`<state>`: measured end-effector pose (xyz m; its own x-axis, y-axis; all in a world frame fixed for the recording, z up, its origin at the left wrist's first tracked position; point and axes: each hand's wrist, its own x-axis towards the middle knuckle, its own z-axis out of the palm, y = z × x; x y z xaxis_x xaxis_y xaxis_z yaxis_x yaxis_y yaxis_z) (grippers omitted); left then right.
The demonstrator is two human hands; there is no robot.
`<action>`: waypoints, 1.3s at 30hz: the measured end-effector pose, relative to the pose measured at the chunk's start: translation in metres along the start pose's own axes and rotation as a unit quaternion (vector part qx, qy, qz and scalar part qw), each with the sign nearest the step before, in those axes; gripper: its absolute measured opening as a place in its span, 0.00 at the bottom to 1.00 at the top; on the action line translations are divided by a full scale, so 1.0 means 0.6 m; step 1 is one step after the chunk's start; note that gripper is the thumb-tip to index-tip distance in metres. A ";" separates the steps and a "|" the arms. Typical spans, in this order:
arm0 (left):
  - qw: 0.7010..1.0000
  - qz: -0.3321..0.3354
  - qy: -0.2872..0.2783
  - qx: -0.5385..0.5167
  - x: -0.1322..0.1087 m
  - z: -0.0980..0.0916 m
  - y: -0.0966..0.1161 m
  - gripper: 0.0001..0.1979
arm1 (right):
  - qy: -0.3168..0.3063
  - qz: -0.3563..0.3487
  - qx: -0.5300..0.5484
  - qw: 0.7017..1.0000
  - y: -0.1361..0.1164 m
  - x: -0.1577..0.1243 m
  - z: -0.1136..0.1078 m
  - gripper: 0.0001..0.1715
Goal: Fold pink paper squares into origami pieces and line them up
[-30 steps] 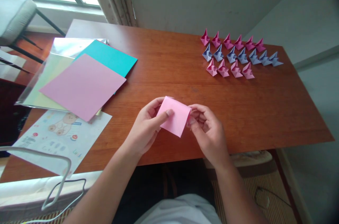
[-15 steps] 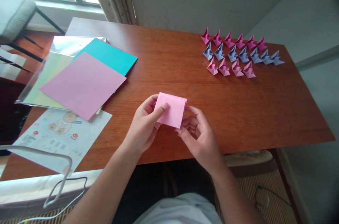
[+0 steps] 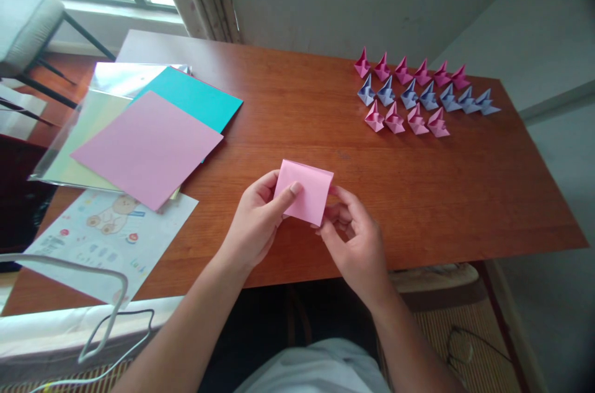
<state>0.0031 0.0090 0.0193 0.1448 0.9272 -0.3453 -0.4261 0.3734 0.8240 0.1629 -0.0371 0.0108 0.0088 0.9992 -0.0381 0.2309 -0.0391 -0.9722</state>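
Pink square (image 3: 309, 196) shifted slightly, in left grip (image 3: 257, 214), apparently touching right grip (image 3: 356, 240).

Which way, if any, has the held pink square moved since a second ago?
Yes: the pink square shifted slightly up-view, away from the table's near edge.

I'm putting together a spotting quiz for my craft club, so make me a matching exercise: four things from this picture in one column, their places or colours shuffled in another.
Column one
1. Folded square
2. Middle row of paper figures
3. Sheet with a printed bear
4. Large pink sheet

Column two
A. Lying over part of a teal sheet
B. Held in the left hand, under its thumb
C. Bluish, between two pink rows
D. Pale, near the front left of the table

Pairs: 1-B, 2-C, 3-D, 4-A
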 end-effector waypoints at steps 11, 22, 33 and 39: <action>0.967 0.057 -0.077 0.234 -0.010 0.002 0.001 0.11 | 0.047 0.011 0.020 0.999 -0.007 0.026 -0.061 0.13; 0.916 0.099 -0.177 0.345 -0.014 0.005 0.002 0.11 | -0.031 -0.103 -0.049 0.993 -0.056 0.044 -0.051 0.04; 0.901 0.117 -0.190 0.371 -0.015 0.007 0.005 0.13 | -0.032 -0.115 -0.082 0.989 -0.063 0.041 -0.052 0.05; 0.901 0.111 -0.197 0.371 -0.015 0.008 0.004 0.12 | -0.032 -0.122 -0.091 0.988 -0.064 0.041 -0.049 0.06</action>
<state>0.0050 0.0017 0.0263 0.4979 0.8645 -0.0685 0.2089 -0.0429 0.9770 0.1830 -0.0111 0.0539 -0.1281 0.9768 0.1716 0.3906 0.2087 -0.8966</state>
